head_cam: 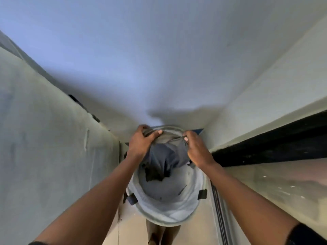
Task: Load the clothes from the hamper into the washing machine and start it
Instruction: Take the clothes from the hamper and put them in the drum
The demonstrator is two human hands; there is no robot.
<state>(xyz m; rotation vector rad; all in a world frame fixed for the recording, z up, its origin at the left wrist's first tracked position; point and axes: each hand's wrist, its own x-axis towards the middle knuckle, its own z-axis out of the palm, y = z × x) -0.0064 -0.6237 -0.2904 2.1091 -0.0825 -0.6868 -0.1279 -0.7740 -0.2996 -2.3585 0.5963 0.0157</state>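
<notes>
A round grey fabric hamper (169, 212) with black side handles stands on the floor straight below me, in a narrow corner. Grey and dark clothes (164, 161) fill its upper part. My left hand (141, 140) grips a bunched grey garment at the hamper's far rim, thumb pressed on top. My right hand (196, 147) pinches the same garment a little to the right. The garment is pulled up between both hands, and darker cloth hangs below it. No washing machine is in sight.
Pale walls close in on the left (53, 138) and ahead (168, 68). A dark window band (274, 144) and a sliding-door track (219, 209) run along the right. Beige floor tiles (131, 232) and my feet show below the hamper.
</notes>
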